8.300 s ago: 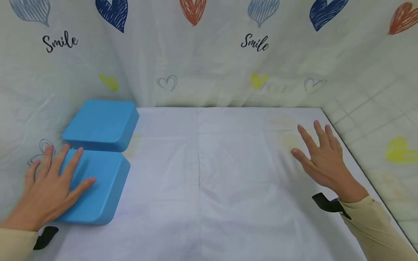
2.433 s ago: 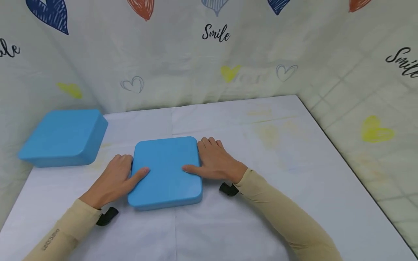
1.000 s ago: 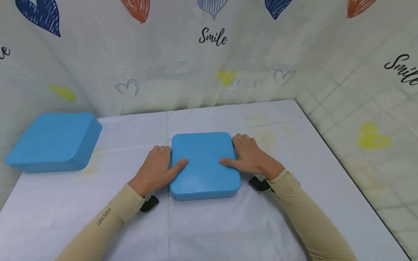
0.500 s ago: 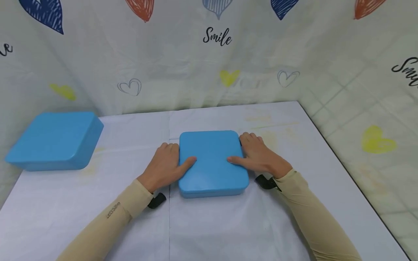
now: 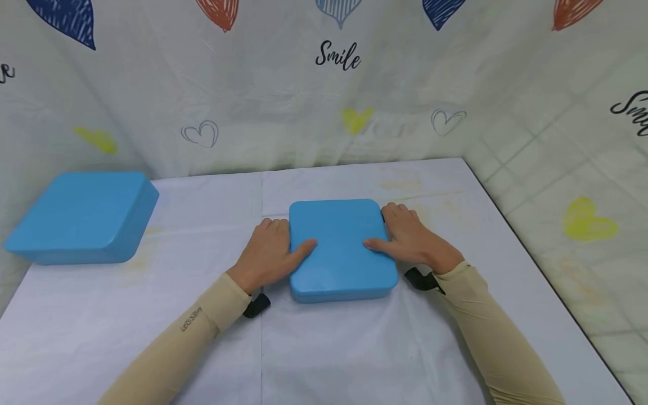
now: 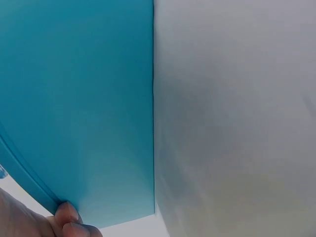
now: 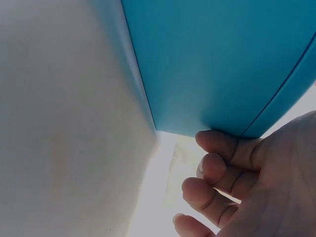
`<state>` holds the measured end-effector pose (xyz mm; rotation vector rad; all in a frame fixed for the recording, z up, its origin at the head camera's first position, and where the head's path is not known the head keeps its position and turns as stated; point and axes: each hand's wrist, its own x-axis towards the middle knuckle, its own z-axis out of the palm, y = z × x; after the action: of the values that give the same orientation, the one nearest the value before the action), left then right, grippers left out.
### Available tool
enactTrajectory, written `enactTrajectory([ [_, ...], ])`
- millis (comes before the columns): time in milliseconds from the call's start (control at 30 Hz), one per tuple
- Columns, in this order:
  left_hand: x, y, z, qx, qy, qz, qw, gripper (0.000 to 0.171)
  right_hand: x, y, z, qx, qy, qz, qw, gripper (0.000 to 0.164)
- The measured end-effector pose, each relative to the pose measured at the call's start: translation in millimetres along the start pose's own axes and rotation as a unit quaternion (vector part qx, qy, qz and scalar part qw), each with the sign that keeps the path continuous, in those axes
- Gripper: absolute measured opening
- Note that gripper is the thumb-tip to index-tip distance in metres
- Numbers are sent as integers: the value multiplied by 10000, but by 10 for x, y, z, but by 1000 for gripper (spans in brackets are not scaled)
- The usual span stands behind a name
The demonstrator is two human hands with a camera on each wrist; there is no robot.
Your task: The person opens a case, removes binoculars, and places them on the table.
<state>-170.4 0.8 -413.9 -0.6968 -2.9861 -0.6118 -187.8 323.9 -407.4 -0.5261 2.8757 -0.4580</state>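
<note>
A light blue box (image 5: 341,253) with rounded corners lies flat on the white-covered table, a little right of the middle. My left hand (image 5: 270,250) holds its left side, thumb on the top face and fingers down the side. On the opposite side my right hand (image 5: 412,239) grips it the same way, with its thumb on top. In the left wrist view, fingertips (image 6: 69,217) touch the side wall near a rim seam. The right wrist view shows curled fingers (image 7: 217,143) at the wall, below a similar seam. What the box contains is hidden.
A second blue box (image 5: 83,216) sits at the back left of the table (image 5: 202,225), apart from the held one. Behind the table hangs a pale cloth (image 5: 283,101) printed with hearts and "Smile". The table's dark edge (image 5: 547,275) runs along the right.
Both hands have slid the held box rightward, away from the second box it lay beside at first. The right hand, earlier free and spread, now grips the box. The second box stays at the left.
</note>
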Motion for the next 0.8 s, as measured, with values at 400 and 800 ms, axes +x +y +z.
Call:
enactTrajectory([
  [400, 111, 81, 49, -60, 38, -10, 10000, 62, 1, 145, -56, -27, -38, 19, 10000, 82],
  [800, 227, 195, 124, -83, -83, 33, 9999, 61, -27, 294, -111, -42, 21, 5, 10000, 72],
])
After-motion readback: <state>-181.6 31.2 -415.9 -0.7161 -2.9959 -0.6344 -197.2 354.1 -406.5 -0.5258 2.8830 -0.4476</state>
